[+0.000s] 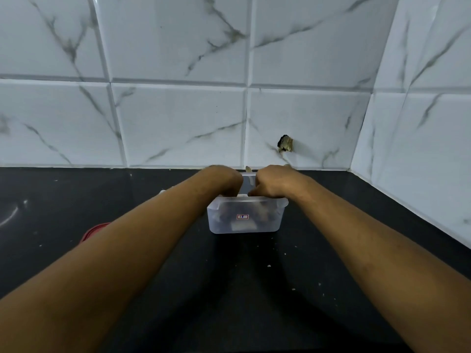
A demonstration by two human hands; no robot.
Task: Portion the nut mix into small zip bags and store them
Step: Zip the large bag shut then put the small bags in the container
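The translucent, round-cornered plastic container (244, 221) stands on the black speckled counter (242, 281) near the glossy marble-pattern tiled wall (178, 123), with open counter in front and to the right. Its long axis runs parallel to the wall. The left hand (226, 182) and right hand (274, 182) dip inside. The fingers are hidden, so their grip cannot be determined. A red lid (94, 231) lies to the left.

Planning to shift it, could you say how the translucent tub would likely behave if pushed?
The translucent tub looks thin-walled, so probably light and slightly flexible. Its broad flat base on the smooth black counter suggests sliding rather than tipping.
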